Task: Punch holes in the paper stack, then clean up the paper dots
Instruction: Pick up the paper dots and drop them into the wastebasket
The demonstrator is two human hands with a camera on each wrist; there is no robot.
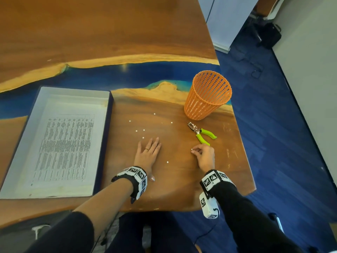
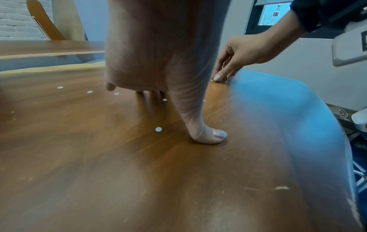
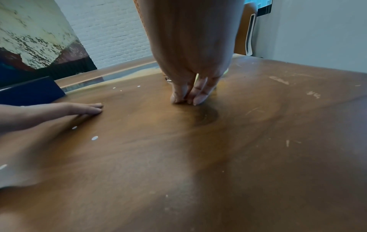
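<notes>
A printed paper stack (image 1: 63, 148) lies in a shallow white box (image 1: 18, 161) at the left. Several white paper dots (image 1: 144, 130) are scattered on the wooden table, one (image 1: 167, 162) between my hands. The hole punch (image 1: 201, 133) with green handles lies free just beyond my right hand. My left hand (image 1: 148, 154) rests flat on the table with straight fingers, its thumb (image 2: 210, 136) pressing the wood beside a dot (image 2: 158, 129). My right hand (image 1: 200, 154) has its fingertips (image 3: 184, 100) bunched on the table, pinching a small paper dot (image 1: 191, 149).
An orange slatted basket (image 1: 207, 95) stands upright at the back right, beyond the punch. The table's right edge (image 1: 249, 161) and near edge are close to my right hand. The box's dark wall (image 1: 107, 143) borders the working area on the left.
</notes>
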